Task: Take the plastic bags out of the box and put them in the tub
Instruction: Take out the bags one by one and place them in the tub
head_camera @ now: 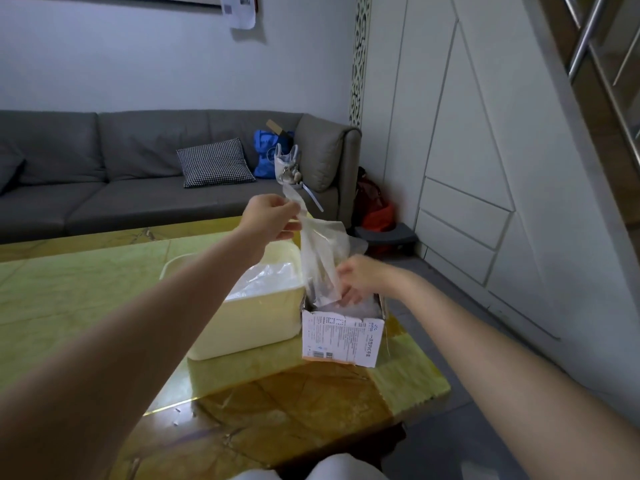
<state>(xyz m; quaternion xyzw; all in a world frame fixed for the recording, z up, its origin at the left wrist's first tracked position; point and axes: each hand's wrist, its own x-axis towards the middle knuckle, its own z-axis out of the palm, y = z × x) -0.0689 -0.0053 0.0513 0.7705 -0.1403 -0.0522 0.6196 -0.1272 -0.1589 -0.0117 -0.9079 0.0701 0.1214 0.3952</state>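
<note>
A person's left hand (268,216) pinches the top of a clear plastic bag (317,251), lifted above the open cardboard box (341,336) with its lower end still inside. The right hand (356,277) reaches into the box, fingers curled among the plastic; whether its grip is closed on anything cannot be told. Just left of the box on the green bench (69,296), a pale yellow tub (242,327) holds more clear bags (263,278).

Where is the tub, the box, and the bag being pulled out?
tub (242,327), head view, its front wall.
box (341,341), head view, its printed front face.
plastic bag (318,258), head view, its hanging middle.
</note>
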